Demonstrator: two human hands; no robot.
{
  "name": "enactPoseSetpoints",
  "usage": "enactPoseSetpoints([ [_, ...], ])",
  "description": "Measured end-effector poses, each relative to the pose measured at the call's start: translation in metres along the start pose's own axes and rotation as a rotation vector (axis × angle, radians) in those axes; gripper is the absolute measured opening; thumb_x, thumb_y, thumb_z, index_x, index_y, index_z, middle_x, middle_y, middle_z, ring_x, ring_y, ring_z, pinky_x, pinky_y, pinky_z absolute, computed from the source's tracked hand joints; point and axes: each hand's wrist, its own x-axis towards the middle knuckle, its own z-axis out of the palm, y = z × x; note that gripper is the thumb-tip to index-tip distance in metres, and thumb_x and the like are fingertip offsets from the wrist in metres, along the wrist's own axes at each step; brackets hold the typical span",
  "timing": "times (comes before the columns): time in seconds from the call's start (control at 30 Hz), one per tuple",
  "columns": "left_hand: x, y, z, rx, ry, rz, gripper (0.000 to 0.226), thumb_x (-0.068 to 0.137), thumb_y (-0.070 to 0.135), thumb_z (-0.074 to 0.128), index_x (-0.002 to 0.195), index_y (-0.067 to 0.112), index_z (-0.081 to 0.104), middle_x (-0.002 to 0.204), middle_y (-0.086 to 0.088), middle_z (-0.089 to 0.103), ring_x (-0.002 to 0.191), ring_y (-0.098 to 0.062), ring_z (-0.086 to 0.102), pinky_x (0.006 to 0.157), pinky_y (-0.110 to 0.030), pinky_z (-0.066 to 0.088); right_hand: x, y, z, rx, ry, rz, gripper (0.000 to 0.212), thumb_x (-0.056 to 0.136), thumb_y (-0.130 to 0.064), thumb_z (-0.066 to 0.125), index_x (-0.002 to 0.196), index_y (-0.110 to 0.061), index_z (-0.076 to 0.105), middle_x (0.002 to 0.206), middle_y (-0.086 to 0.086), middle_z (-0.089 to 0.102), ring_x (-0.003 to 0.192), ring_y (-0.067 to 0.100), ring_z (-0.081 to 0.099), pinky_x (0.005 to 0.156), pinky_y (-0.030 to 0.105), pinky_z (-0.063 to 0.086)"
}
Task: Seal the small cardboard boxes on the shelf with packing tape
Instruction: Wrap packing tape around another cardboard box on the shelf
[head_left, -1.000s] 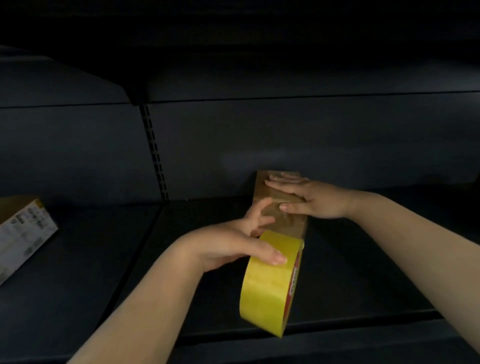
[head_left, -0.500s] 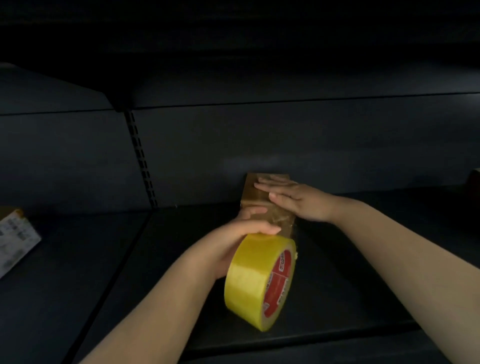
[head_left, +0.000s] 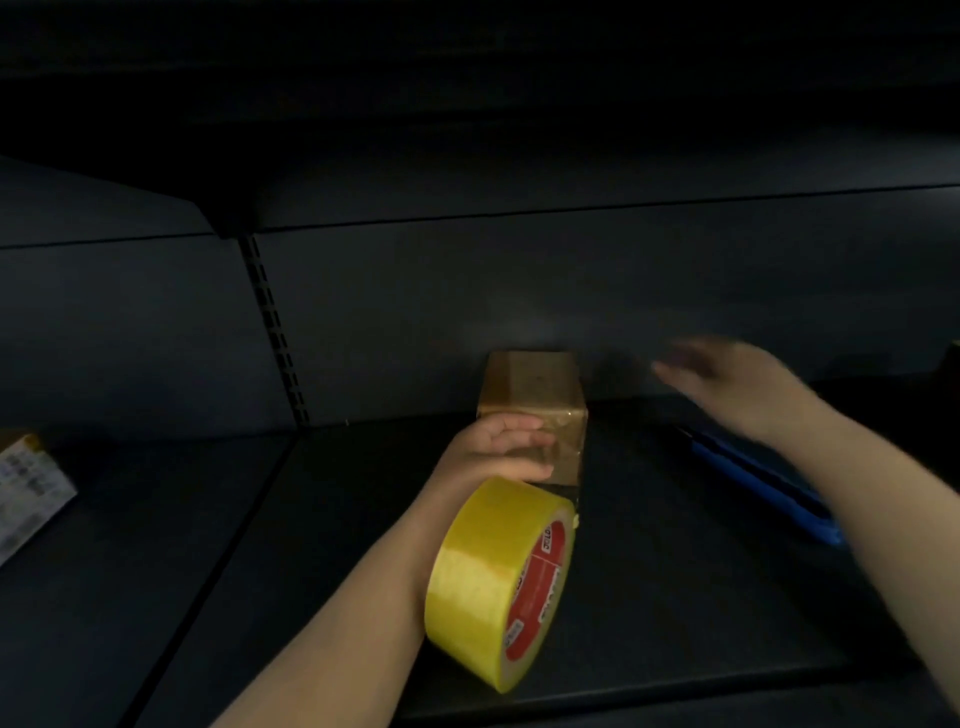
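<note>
1. Shelf: dark metal bay, dim light. Slotted upright left of centre on the back panel.
2. Tape roll: yellow, red core label, stands on edge just in front of the small cardboard box. Tape appears to run from roll up onto the box's front face; glossy strip visible there.
3. Printed carton: far left, well apart, cut off by the frame edge.
4. Blue flat object: on the shelf at right, partly under the right forearm; identity unclear.
5. Small cardboard box: mid-shelf, against the back panel, flaps down.
6. Left hand: fingers curled over the top of the roll, touching the box's front face, holding the roll.
7. Right hand: blurred, fingers extended and holding nothing, in the air right of the box.
8. Judgement: strip laid, cut pending. Keep tape taut, press it flat against the front face, brace the box so it cannot slide, then sever cleanly near the lower edge.
</note>
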Motion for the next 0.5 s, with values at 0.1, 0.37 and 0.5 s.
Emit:
enactPoseSetpoints([
  [0.1,0.0,-0.002,0.005,-0.008,0.042,0.023,0.043,0.075,-0.002,0.068,0.112,0.016,0.056,0.104,0.007,0.065,0.097,-0.006,0.061,0.079,-0.017,0.05,-0.027,0.044,-0.016,-0.457,-0.382,0.312,0.056,0.083,-0.06,0.049,0.122,-0.02,0.055,0.12,0.004,0.057,0.102,0.017,0.055,0.081,0.027,0.044],
  [0.37,0.0,0.0,0.014,-0.009,0.084,0.028,0.044,0.075,0.001,0.07,0.113,0.017,0.056,0.102,0.011,0.064,0.094,-0.002,0.059,0.081,-0.022,0.05,-0.036,0.051,-0.007,-0.205,-0.179,0.104,0.024,0.082,-0.021,0.067,0.088,-0.018,0.044,0.082,0.007,0.063,0.061,0.015,0.06,0.055,0.025,0.045],
  [0.5,0.0,0.0,0.012,-0.016,0.08,0.019,0.048,0.074,-0.002,0.07,0.116,0.016,0.055,0.102,0.011,0.063,0.098,-0.006,0.059,0.088,-0.029,0.05,-0.052,0.017,-0.035,-0.026,-0.138,-0.303,0.045,0.081,-0.019,0.066,0.11,-0.044,0.041,0.092,-0.01,0.065,0.06,-0.004,0.062,0.056,0.013,0.048],
])
